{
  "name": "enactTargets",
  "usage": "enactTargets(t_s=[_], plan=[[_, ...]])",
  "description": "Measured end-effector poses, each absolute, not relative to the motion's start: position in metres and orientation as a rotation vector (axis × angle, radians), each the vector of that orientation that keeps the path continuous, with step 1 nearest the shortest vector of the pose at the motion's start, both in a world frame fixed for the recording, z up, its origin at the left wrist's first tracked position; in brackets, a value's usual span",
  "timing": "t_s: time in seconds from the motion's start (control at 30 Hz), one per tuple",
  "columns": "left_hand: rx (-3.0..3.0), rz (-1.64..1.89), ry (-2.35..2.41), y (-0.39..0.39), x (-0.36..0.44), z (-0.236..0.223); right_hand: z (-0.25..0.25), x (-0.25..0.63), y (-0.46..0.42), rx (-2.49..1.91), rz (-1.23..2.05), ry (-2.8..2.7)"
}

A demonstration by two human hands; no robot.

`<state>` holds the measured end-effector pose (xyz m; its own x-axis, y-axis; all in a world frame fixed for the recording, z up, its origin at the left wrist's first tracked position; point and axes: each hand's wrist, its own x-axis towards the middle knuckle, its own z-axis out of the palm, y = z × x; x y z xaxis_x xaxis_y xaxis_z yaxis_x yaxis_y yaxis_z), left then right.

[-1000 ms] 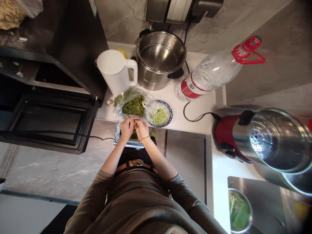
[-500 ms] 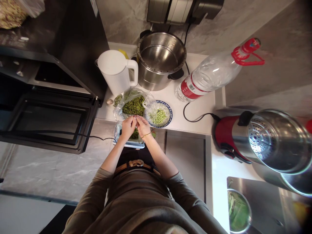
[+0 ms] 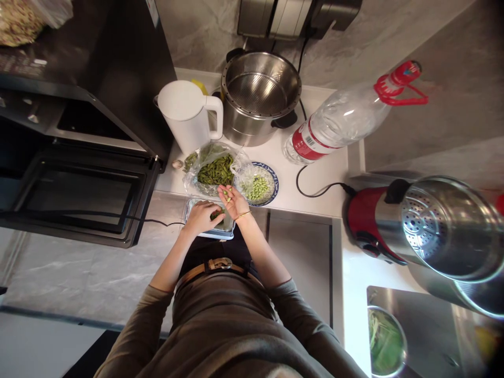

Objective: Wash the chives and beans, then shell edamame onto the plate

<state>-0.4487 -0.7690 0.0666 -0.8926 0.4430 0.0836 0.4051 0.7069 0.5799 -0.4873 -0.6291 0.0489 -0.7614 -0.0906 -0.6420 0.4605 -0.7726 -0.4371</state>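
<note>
My right hand [image 3: 233, 202] is turned palm up with fingers half curled, and a few shelled green soybeans [image 3: 227, 196] lie in it. Just left and lower, my left hand [image 3: 203, 217] is palm down over a light blue-rimmed container [image 3: 220, 234] with green pods or hulls inside. Its thumb and fingers are apart; green shows between them, seemingly the container's contents. Beyond the hands, soybean pods [image 3: 216, 169] fill a clear plastic bag [image 3: 191, 181]. The blue-and-white plate [image 3: 274, 181] to the right carries shelled beans, and part of the bag overlaps its left side.
A white pitcher [image 3: 187, 118] and a steel pot [image 3: 248, 126] stand behind the bag. Farther right are a large water bottle [image 3: 342, 121] and a red-based steel appliance [image 3: 370, 220] with a cord. An oven door [image 3: 79, 194] hangs open at left.
My hands were pinched together above the container. They have parted: the left moved down and left over the container, while the right turned palm up, showing beans.
</note>
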Motion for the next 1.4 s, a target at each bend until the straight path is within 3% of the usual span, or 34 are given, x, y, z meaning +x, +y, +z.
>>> enactTargets(t_s=[0.2,0.43,0.73,1.03,1.4], plan=[[0.455,0.924,3.192,-0.763,-0.46,0.058,0.054,-0.482,-0.629,0.902,-2.499,0.851],[0.506,0.876,3.168,-0.757,-0.474,0.06,0.056,-0.479,-0.627,0.835,-2.495,0.88],[0.218,1.393,2.898,-0.766,-0.481,0.054,0.049,-0.479,-0.621,0.676,-2.437,1.016],[0.195,1.629,2.78,-0.763,-0.479,0.056,0.046,-0.482,-0.628,0.751,-2.466,1.053],[0.516,1.25,3.077,-0.759,-0.475,0.069,0.042,-0.48,-0.628,0.705,-2.382,1.206]])
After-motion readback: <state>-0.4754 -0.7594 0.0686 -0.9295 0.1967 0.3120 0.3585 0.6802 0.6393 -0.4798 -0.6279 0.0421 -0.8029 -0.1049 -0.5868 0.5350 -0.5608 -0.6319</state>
